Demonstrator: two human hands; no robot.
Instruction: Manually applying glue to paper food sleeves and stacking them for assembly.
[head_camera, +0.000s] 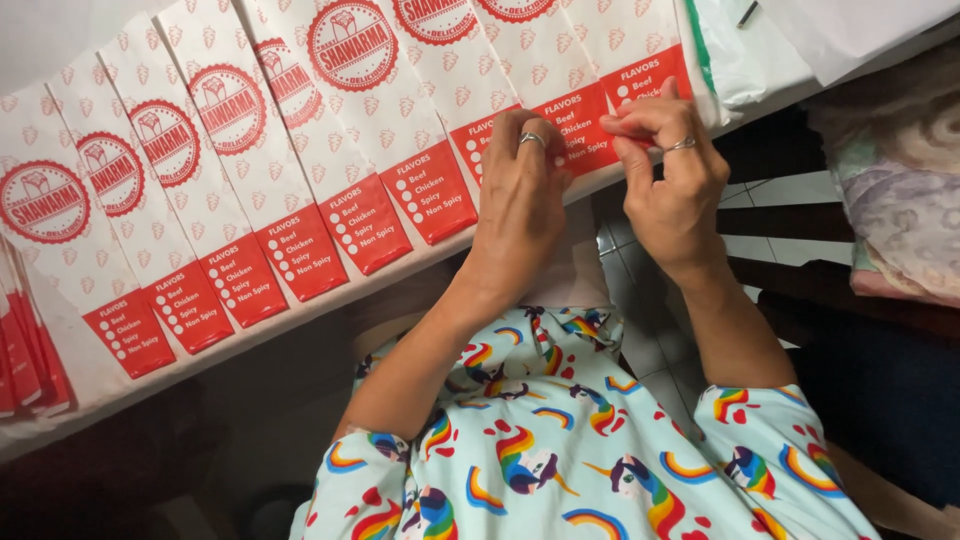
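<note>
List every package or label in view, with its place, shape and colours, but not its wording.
Row of paper bags: fanned overlapping along the table edge; long, narrow, white with red round emblems and red bottom bands.
Bag at the hands: right end of the row, left hand flat on it, right hand pinching its red band.
Bag stack: far left edge, red ends showing.
Clear plastic bag: top right, green stripe.

Eight white-and-red paper sleeves (300, 150) lie fanned in a row on the desk (60, 30). Two hands, one silver ring (531, 139) on each.
</note>
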